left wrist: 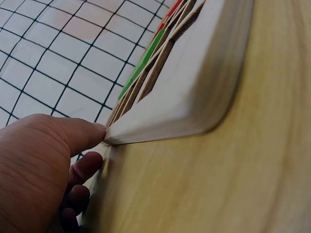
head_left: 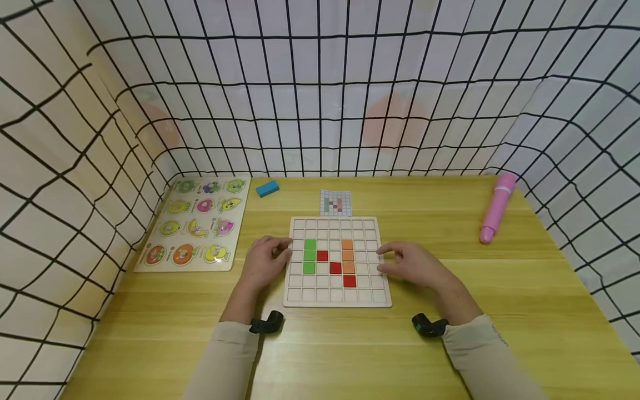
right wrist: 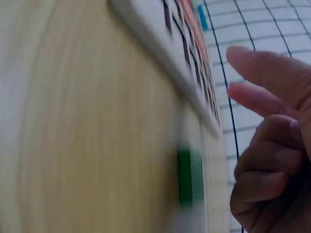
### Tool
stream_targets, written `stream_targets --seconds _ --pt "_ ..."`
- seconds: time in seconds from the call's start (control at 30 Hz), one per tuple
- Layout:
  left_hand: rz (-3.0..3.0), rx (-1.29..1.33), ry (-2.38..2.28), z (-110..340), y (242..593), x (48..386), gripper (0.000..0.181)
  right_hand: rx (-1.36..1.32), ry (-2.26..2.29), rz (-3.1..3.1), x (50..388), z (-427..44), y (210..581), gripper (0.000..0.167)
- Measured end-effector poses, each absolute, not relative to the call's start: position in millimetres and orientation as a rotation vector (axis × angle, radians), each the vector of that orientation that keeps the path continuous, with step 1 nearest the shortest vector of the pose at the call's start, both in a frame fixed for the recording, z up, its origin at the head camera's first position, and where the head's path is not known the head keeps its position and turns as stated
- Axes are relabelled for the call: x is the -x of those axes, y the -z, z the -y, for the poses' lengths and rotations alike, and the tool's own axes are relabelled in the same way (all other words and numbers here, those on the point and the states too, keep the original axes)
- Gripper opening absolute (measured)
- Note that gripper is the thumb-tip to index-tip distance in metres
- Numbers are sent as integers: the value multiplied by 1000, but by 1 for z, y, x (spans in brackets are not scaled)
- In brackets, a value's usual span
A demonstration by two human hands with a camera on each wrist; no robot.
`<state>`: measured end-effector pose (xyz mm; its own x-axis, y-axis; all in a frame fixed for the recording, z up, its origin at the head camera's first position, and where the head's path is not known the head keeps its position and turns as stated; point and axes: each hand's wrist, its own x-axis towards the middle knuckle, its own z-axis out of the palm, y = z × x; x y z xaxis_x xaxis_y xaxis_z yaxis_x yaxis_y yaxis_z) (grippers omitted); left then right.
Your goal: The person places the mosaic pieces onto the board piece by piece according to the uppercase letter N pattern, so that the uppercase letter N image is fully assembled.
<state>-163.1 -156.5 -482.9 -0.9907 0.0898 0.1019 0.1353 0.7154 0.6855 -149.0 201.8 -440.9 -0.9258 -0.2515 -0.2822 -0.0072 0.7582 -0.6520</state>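
A white wooden grid board (head_left: 322, 295) lies flat in the middle of the table. In its cells sit a column of three green tiles (head_left: 309, 255), three red tiles (head_left: 335, 268) on a diagonal and three orange tiles (head_left: 347, 255) in a column. My left hand (head_left: 263, 261) rests beside the board, thumb and forefinger touching its left edge. By the right edge is my right hand (head_left: 415, 264), its thumb and forefinger apart with nothing between them. Below that hand, a blurred green block (right wrist: 189, 175) shows in the right wrist view; the hand mostly hides it from the head view.
Behind the board lies a small pattern card (head_left: 336, 203), with a blue block (head_left: 267, 188) to its left. A fruit picture board (head_left: 192, 225) occupies the left side. At the far right lies a pink pen-shaped object (head_left: 497, 208). Black netting (head_left: 320, 83) encloses the table's back and sides.
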Motion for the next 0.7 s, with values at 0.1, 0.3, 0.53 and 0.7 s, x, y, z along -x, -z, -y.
stream_targets --seconds 0.1,0.3,0.53,0.7 --pt "2858 181 1142 157 483 164 30 242 939 -2590 147 -220 443 42" --pt "2855 186 1133 157 483 164 29 272 926 -2567 137 -246 445 47" --pt "2848 190 1126 157 484 164 29 271 928 -2559 129 -259 450 42" --pt "2846 192 1129 157 484 164 29 253 946 -2570 127 -260 452 33"
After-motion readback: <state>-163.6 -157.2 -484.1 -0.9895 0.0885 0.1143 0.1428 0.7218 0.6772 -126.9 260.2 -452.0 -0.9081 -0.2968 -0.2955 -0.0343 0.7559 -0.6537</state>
